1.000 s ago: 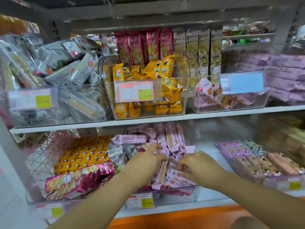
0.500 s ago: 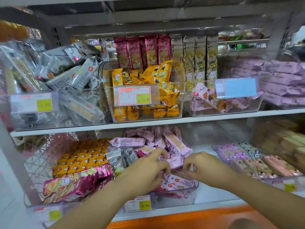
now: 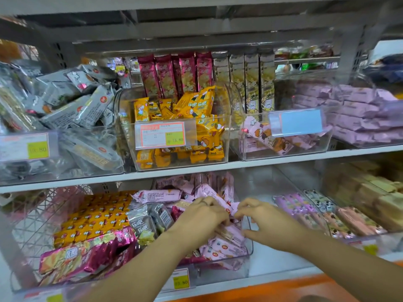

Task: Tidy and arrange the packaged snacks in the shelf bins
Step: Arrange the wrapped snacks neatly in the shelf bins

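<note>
Pink packets (image 3: 233, 234) pinched by left hand (image 3: 202, 216) and right hand (image 3: 265, 223), closer together than before.

Both bare arms are in my view. The left forearm (image 3: 139, 264) comes up from 7 o'clock and the right forearm (image 3: 340, 262) from 4 o'clock, and they meet just below centre. The left hand (image 3: 202, 216) is knuckles-up, its fingers curled down round pink packets (image 3: 231, 234). The right hand (image 3: 268, 225) sits just beside it at its 3 o'clock, thumb low and fingers hooked, pinching the same packets.
</note>
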`<state>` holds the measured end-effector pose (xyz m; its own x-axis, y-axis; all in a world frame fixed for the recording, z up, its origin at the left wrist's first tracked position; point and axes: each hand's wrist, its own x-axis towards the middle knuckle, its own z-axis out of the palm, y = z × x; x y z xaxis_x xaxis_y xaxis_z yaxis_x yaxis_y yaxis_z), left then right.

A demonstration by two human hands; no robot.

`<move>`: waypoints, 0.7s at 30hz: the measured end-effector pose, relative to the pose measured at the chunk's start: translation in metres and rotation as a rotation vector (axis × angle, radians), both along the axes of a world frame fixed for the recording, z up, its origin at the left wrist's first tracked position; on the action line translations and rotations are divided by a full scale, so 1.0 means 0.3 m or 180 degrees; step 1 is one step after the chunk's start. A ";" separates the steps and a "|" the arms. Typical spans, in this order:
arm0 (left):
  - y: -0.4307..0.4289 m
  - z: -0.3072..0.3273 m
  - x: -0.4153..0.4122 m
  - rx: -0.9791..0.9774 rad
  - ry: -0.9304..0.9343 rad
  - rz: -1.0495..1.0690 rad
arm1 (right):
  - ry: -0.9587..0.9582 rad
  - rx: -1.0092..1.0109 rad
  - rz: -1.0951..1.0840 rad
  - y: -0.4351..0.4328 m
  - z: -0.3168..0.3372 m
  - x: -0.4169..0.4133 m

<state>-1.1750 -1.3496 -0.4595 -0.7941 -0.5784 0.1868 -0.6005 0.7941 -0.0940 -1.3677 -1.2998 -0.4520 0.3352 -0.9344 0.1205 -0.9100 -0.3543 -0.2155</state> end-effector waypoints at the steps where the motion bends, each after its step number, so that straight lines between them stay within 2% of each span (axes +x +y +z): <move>1: -0.006 -0.006 0.005 -0.0003 0.0005 -0.0037 | 0.0067 0.0030 0.0026 -0.001 0.000 0.003; 5: -0.005 0.001 0.049 -0.0005 0.0454 -0.0006 | 0.0163 0.0051 0.0078 0.000 0.008 0.009; 11: 0.052 0.109 0.094 -0.0013 0.0816 -0.0021 | -0.0140 -0.0275 0.0179 0.015 0.081 0.003; 16: 0.108 0.284 0.050 -0.0114 0.1503 -0.0253 | -0.0787 -0.1044 0.0387 0.060 0.269 -0.030; 21: 0.127 0.497 -0.036 -0.0205 0.2102 -0.0536 | -0.1505 -0.1641 0.0249 0.113 0.500 -0.126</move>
<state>-1.1858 -1.3117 -0.3105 -0.5801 -0.4286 0.6926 -0.4171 0.8867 0.1994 -1.4055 -1.2658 -0.3021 0.2015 -0.6942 0.6911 -0.7278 -0.5783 -0.3687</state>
